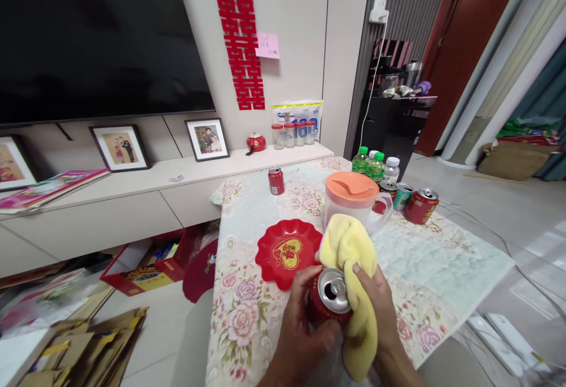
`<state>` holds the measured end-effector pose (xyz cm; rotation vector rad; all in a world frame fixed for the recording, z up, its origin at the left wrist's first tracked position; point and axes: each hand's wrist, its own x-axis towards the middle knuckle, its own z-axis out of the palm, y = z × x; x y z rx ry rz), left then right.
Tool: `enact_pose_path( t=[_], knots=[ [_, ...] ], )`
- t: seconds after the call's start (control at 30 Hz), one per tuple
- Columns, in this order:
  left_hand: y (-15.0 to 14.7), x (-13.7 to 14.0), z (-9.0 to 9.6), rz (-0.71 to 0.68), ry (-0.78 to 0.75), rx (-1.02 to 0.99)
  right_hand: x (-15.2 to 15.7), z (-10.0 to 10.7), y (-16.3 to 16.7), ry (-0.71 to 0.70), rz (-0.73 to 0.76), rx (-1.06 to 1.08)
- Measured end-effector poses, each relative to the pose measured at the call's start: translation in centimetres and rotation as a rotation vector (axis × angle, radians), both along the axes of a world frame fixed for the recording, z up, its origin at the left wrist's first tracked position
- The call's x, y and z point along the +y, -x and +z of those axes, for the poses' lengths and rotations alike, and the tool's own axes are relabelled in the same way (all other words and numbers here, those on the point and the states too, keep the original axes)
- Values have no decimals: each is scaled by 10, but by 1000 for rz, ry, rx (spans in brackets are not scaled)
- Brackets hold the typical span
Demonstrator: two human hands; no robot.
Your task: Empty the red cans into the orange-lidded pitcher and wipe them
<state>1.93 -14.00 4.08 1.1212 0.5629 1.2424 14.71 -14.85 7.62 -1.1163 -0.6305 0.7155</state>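
A red drink can (331, 295) with its tab opened is gripped by my left hand (300, 328), fingers around its side and its top facing up toward me. My right hand (375, 298) is closed on a yellow cloth (349, 245), which presses against the can's right side and hangs down below it. Just beyond my hands lies a red scalloped plate (270, 251) with a gold heart design. Behind the cloth stands a clear pitcher with an orange lid (351, 187). The can's lower part is hidden by my fingers.
Another red can (276, 181) stands at the table's far side. Right of the pitcher are a larger red can (421, 206), a green can (402, 197) and several bottles (375, 166). A flowered tablecloth (243, 310) covers the table. Lidded jars (289, 135) line the white cabinet.
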Motion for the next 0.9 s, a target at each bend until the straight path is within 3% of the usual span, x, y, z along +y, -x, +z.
enact_pose_path(
  t=[0.1,0.17,0.3,0.57,0.67,0.83,0.9],
  knots=[
    [0,0,9,45,148,-78,3,-13,6,71,39,108],
    [2,4,17,81,212,-77,2,-22,11,68,44,65],
    [9,14,32,85,295,-63,-7,-32,26,-11,74,-155],
    [8,16,44,144,316,-71,-17,-29,46,-246,-110,-538],
    [7,8,43,148,239,-3,-17,-30,43,-248,-91,-458],
    [3,-2,45,135,185,41,-12,-36,33,-115,9,-120],
    [3,-2,42,179,69,101,-6,-36,26,-65,72,-2]
  ],
)
